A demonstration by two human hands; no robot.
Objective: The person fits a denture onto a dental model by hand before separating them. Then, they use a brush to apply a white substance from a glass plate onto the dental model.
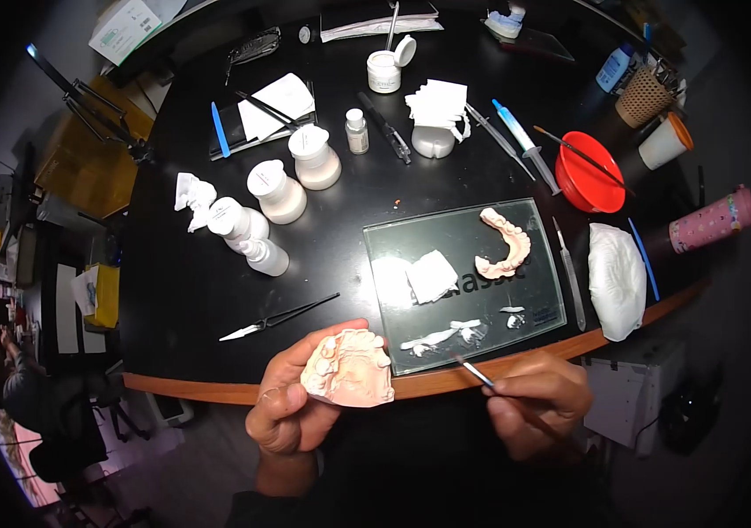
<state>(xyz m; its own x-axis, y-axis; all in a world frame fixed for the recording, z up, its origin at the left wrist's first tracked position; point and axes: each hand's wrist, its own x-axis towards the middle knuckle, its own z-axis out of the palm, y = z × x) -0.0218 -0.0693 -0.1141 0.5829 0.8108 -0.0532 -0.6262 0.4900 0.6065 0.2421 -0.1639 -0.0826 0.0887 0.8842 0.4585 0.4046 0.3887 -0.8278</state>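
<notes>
My left hand [286, 414] is closed around a peach-coloured dental cast [347, 370], holding it in front of the table edge with its teeth and palate side facing me. Between the thumb and fingers of my right hand [538, 400] is a thin paintbrush [478, 373], its dark tip at the front edge of a glass slab [375, 326]. Just beyond that tip, streaks of white paste [433, 338] are smeared on the glass. A smaller dab of paste [514, 310] lies to the right. Farther back on the slab rest a folded white tissue [433, 276] and a horseshoe-shaped dental cast [509, 245].
Black tweezers [279, 317] lie left of the slab. Several white-capped jars [279, 194] stand behind them. On the right are a metal spatula [571, 282], a white pad [617, 282], a red bowl [582, 189] with a brush across it, and a pink bottle [712, 220].
</notes>
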